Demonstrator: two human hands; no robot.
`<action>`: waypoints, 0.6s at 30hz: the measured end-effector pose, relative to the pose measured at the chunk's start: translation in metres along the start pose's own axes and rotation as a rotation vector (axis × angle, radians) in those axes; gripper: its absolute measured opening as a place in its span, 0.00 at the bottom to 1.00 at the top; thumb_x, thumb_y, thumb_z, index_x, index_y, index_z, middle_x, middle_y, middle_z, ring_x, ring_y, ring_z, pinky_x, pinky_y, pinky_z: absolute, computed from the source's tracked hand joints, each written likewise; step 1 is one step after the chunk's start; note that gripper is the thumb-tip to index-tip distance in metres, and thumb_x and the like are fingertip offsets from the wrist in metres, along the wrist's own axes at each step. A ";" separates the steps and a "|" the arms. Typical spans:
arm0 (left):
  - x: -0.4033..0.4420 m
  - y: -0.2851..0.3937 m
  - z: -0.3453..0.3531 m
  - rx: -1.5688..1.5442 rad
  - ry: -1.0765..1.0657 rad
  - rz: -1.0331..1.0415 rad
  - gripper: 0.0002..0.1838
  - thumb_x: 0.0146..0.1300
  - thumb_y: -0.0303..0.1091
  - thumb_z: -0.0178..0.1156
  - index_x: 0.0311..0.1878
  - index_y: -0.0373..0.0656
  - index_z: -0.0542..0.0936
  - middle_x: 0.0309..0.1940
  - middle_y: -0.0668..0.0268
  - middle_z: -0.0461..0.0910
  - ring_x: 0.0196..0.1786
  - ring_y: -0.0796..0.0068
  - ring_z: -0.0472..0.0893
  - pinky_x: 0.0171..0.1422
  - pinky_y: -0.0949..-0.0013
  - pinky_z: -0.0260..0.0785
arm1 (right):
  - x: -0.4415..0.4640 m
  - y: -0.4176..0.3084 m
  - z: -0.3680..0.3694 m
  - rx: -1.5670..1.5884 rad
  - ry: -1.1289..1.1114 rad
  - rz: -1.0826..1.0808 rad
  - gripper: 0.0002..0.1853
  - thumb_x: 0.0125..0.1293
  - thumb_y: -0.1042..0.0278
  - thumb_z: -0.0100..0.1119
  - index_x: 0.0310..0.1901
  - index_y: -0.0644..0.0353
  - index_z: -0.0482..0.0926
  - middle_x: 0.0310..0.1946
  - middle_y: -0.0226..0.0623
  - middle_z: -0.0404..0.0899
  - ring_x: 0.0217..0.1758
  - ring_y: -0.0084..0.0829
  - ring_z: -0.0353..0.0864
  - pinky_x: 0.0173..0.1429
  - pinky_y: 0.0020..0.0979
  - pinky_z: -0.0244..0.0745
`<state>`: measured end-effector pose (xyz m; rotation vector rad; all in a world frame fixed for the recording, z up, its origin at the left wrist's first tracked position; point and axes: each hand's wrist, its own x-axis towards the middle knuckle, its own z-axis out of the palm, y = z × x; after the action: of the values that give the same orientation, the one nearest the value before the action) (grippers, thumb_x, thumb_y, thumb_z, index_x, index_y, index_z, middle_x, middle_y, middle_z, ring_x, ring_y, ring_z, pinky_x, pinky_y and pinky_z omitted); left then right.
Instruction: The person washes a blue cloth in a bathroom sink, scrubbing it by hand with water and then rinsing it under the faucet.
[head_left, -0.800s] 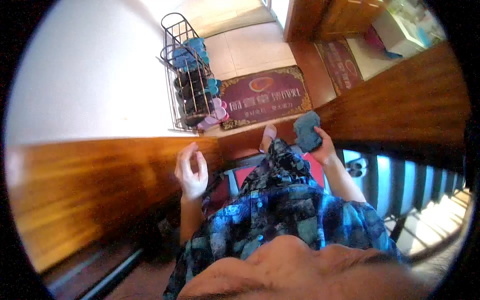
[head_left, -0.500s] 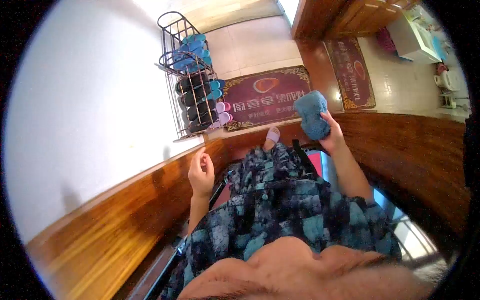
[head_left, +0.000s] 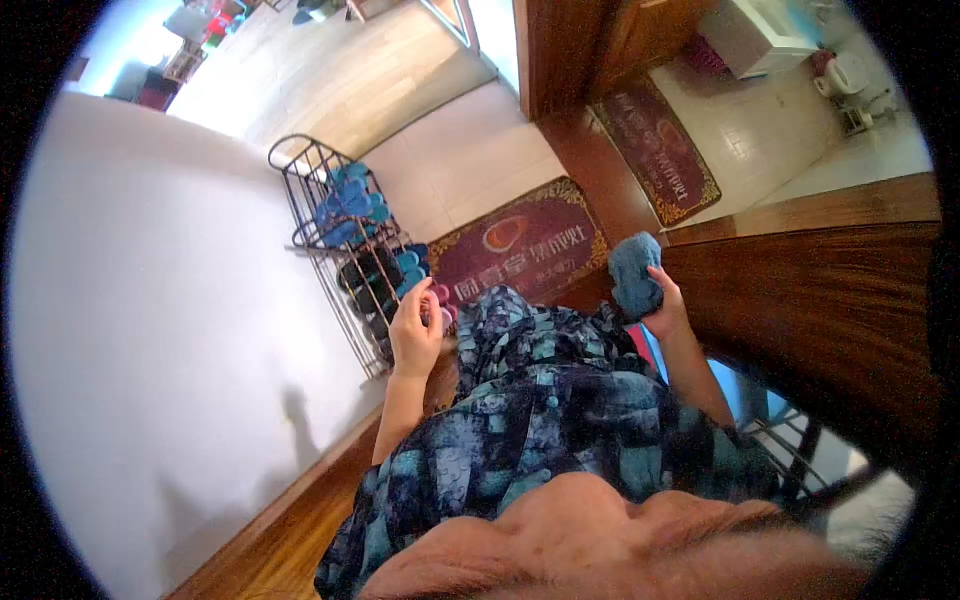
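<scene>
My right hand (head_left: 665, 308) grips a folded, fluffy blue cloth (head_left: 636, 276) by its right side, thumb on top, held out ahead of my body beside the brown wood panel. On the other side, my left hand (head_left: 416, 325) is raised with nothing in it, its fingers loosely bent and a little apart. It appears in front of the shoe rack (head_left: 325, 210) in the view and hides part of the lower shoes. Blue slippers (head_left: 345, 205) fill the rack's upper part, with black shoes (head_left: 372, 280) below them.
A dark red patterned doormat (head_left: 515, 240) lies ahead, and a second mat (head_left: 660, 150) lies beyond the doorway on the right. Brown wood panelling (head_left: 810, 270) stands close on my right. A white wall (head_left: 180, 300) runs along my left. A white cabinet (head_left: 755, 40) stands in the room beyond.
The view has swung round and moved nearer the doormat, showing more of the room past the shoe rack. My right hand still holds the cloth; my left hand is raised, empty.
</scene>
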<state>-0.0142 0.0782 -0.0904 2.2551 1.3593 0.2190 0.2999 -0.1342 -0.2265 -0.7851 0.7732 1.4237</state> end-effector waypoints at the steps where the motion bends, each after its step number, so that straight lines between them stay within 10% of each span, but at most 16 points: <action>1: 0.011 -0.005 0.001 -0.004 0.017 0.014 0.15 0.63 0.24 0.55 0.53 0.40 0.73 0.33 0.63 0.78 0.31 0.74 0.78 0.34 0.73 0.72 | 0.000 0.003 -0.003 0.019 0.002 -0.029 0.23 0.62 0.65 0.54 0.60 0.54 0.64 0.52 0.43 0.73 0.50 0.46 0.76 0.50 0.51 0.74; 18: 0.151 -0.005 0.034 -0.076 -0.291 0.224 0.16 0.60 0.27 0.57 0.52 0.42 0.74 0.32 0.59 0.79 0.35 0.62 0.80 0.40 0.64 0.72 | 0.002 -0.024 0.069 0.165 0.011 -0.350 0.25 0.64 0.60 0.55 0.60 0.62 0.66 0.54 0.45 0.73 0.56 0.45 0.74 0.59 0.49 0.70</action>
<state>0.0687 0.1995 -0.1399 2.2687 0.9354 0.0146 0.3235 -0.0750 -0.1901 -0.7589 0.7120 1.0308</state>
